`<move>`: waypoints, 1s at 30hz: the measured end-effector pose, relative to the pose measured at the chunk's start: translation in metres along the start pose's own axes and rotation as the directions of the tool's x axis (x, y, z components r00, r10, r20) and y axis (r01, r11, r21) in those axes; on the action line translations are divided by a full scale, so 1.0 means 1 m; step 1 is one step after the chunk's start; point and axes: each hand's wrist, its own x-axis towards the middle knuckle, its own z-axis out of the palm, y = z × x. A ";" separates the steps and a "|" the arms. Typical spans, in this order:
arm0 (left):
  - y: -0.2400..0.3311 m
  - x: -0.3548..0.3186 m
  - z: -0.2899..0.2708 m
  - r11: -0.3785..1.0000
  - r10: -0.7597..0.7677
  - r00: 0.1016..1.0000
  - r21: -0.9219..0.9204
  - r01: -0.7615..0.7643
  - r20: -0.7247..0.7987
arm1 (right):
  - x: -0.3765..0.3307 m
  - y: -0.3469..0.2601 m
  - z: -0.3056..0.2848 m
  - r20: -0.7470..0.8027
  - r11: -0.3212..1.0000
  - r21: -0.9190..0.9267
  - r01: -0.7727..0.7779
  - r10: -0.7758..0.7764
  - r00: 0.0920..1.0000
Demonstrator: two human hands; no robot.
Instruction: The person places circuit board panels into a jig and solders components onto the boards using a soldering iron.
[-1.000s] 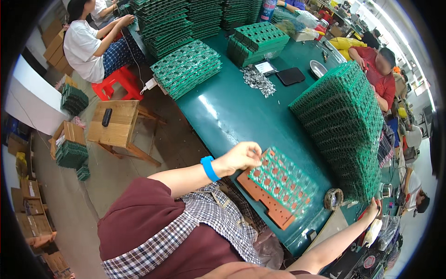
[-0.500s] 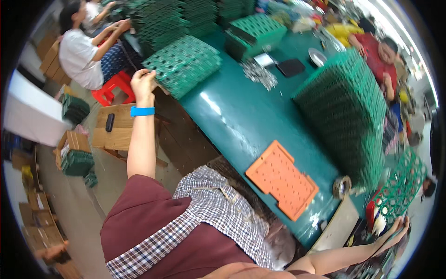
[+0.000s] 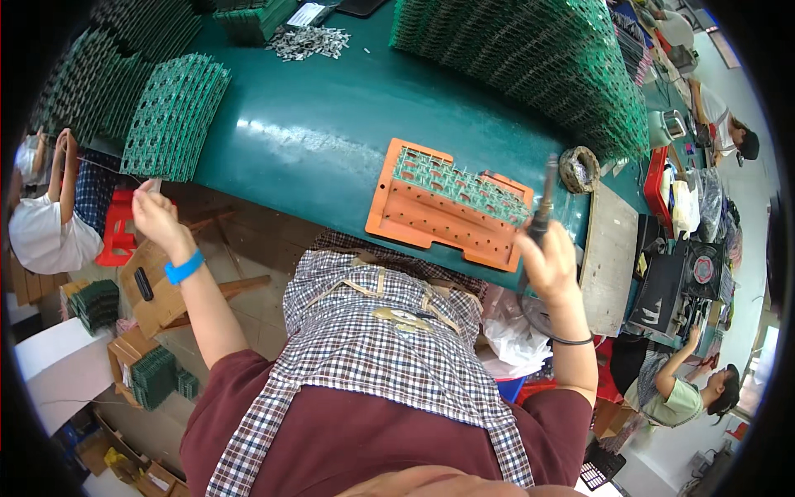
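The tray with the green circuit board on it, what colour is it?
The tray is orange; it shows best in the head view.

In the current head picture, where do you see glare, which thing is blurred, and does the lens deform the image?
Head view: a pale glare streak crosses the green tabletop; the thin tool in the right hand looks slightly smeared near its tip; fisheye distortion shows, with black corners around the rounded image.

Green table (image 3: 290, 184) before you, orange tray (image 3: 393, 214) near your edge, board stacks (image 3: 530, 62) left and right, heap of silvery bits (image 3: 310, 44), tape roll (image 3: 568, 171).
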 end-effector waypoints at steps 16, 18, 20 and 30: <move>0.044 -0.170 0.135 0.460 0.008 -0.326 -0.293 -0.838 0.945 | -0.026 0.022 0.010 0.283 0.888 0.103 -0.447 0.405 0.869; 0.039 -0.170 0.139 0.476 0.027 -0.359 -0.328 -0.816 0.933 | -0.019 0.024 0.016 0.267 0.888 0.157 -0.432 0.383 0.884; 0.043 -0.170 0.141 0.445 -0.003 -0.387 -0.345 -0.826 0.922 | -0.012 0.025 0.013 0.318 0.892 0.157 -0.423 0.360 0.877; 0.054 -0.180 0.141 0.348 -0.031 -0.401 -0.366 -0.863 0.916 | -0.017 0.008 0.007 0.276 0.914 -0.046 -0.404 0.400 0.874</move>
